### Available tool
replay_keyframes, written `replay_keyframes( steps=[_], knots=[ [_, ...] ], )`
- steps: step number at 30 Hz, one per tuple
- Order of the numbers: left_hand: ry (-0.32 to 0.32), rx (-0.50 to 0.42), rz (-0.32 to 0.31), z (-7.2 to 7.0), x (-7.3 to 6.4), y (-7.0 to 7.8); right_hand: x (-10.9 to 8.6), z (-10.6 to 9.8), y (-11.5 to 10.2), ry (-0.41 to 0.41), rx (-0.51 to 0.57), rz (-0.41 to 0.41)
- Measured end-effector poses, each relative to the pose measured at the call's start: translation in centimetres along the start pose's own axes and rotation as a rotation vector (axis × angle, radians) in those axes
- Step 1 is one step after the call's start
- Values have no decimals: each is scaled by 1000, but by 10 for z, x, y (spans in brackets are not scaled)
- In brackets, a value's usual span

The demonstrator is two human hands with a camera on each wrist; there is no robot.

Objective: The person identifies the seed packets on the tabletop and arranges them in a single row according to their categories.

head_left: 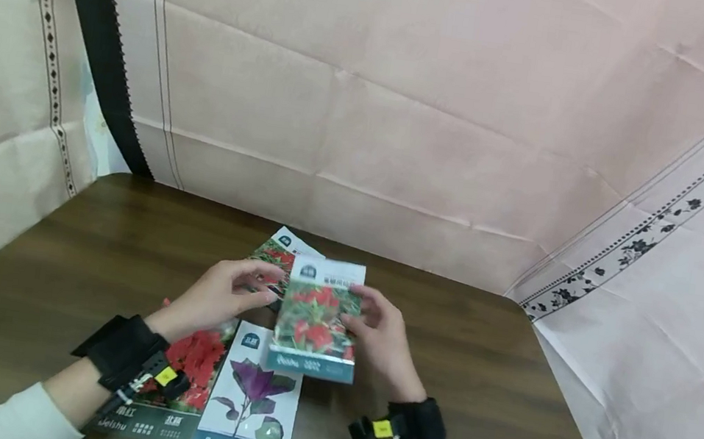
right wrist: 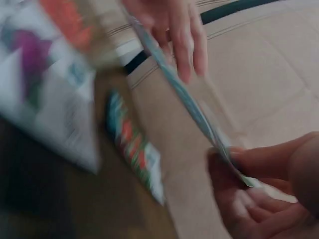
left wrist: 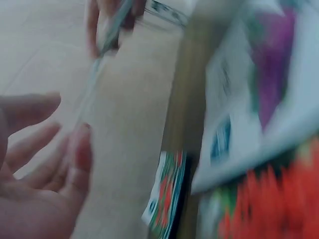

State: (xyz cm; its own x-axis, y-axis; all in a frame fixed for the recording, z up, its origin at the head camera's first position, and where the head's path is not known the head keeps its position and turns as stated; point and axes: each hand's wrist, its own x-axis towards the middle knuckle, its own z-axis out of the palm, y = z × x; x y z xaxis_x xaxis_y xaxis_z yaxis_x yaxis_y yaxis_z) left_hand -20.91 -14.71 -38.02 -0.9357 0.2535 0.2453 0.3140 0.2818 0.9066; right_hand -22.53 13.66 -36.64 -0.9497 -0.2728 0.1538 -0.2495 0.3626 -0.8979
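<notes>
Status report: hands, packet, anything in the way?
Right hand pinches raised packet. Left hand alongside, contact unclear. Other packets on table, no obvious obstruction.

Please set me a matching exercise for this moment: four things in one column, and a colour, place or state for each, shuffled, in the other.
1. Right hand
2. Purple-flower packet
3. Tabletop
4. Wrist straps

A. Brown
B. Black
C. Pinching the raised packet
D. Partly covering a red-flower packet

Pairs: 1-C, 2-D, 3-A, 4-B

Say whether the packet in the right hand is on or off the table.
Off the table: the right hand pinches the packet, and both wrist views show it raised.
</notes>
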Motion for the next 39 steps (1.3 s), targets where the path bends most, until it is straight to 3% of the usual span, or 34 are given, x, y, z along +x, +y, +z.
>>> replay_keyframes(
  steps=[4, 7, 10, 13, 17, 21, 30, 39],
  knots=[
    [-48, 161, 49, -16, -11, 3, -32, -34, 17, -94, -169, 104],
    [-166, 256, 102, -26, -16, 4, -54, -52, 32, -106, -208, 191],
    [-301, 339, 132, -30, -20, 4, -67, -58, 43, -119, -191, 222],
    [-360, 422, 150, -28, -22, 3, -73, -52, 48, -182, -229, 199],
    [-370, 492, 153, -21, -22, 3, -77, -41, 49, -273, -379, 141],
    [-374, 526, 133, -15, -22, 2, -79, -40, 49, -303, -490, 105],
    [-368, 607, 155, -7, -25, 0, -77, -44, 49, -450, -461, 44],
    [-410, 588, 168, -1, -28, 3, -87, -37, 45, -344, -576, 58]
  ],
)
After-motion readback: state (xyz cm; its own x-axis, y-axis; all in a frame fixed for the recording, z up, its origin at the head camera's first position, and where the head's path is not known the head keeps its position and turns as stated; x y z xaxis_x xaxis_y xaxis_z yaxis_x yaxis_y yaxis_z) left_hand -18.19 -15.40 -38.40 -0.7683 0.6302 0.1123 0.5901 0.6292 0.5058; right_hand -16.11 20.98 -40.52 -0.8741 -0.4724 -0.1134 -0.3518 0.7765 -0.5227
